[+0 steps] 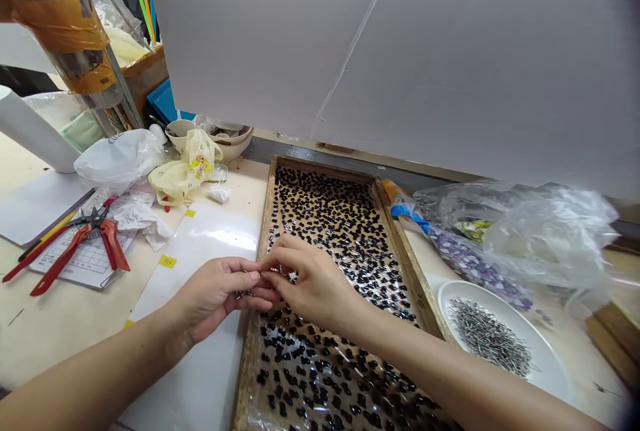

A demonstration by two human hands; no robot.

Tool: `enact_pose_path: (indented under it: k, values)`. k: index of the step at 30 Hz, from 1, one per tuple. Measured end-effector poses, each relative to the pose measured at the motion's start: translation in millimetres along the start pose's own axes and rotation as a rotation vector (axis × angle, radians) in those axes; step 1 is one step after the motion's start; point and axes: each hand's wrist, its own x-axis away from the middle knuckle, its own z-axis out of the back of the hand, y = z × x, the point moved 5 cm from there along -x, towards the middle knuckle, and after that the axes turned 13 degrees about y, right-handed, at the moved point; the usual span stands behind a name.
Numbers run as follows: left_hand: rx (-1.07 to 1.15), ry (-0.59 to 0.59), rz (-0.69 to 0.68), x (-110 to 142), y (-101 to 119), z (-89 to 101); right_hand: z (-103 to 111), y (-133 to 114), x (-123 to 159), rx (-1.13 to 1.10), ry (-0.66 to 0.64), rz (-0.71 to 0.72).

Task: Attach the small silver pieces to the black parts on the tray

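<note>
My left hand [220,294] and my right hand [310,281] meet fingertip to fingertip over the left rim of a long wooden tray [253,351]. The tray is lined with clear film and strewn with several small black pieces [345,231]. Both hands have their fingers pinched together on something tiny and metallic between them; I cannot make out what it is. A white plate [545,351] at the right holds a heap of thin metal pins [487,334].
Red-handled pliers [80,244] lie on a printed sheet at the left. Crumpled plastic bags [120,158], a yellow cloth [187,168] and white bowls [227,141] sit behind. A clear bag with purple bits [505,238] lies right of the tray. A white panel [400,51] rises behind.
</note>
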Motion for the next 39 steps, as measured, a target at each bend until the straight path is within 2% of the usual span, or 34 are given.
enact_pose_path:
  k: [5,9,13,16,19,23,26,31,39]
  values:
    - [-0.042,0.027,-0.007,-1.4,-0.9,2.7,-1.6,4.4,-4.3,0.014,-0.016,-0.147]
    - [-0.047,0.010,0.005,-1.7,-1.4,2.8,-0.6,1.4,-5.4,-0.076,-0.022,-0.151]
    - [-0.044,0.013,0.022,-1.4,-0.9,3.3,14.9,6.0,-8.0,-0.105,-0.003,-0.157]
    - [-0.031,0.046,0.028,-2.0,0.2,5.3,34.6,23.2,-10.2,0.021,0.080,-0.157]
    - [-0.025,0.047,0.031,-2.5,0.7,5.7,44.1,40.5,-9.2,0.220,0.127,-0.050]
    - [-0.063,0.044,0.041,-3.2,-0.1,4.7,32.5,53.4,-5.7,0.437,0.060,0.142]
    - [-0.106,0.061,0.051,-3.8,-1.0,4.6,22.3,59.4,-6.6,0.551,0.014,0.204]
    - [-0.132,0.070,0.073,-3.5,-2.0,5.7,17.7,65.1,-9.0,0.605,-0.028,0.216]
    - [-0.164,0.054,0.124,-3.4,-4.3,7.2,15.5,65.4,-10.6,0.578,-0.023,0.195]
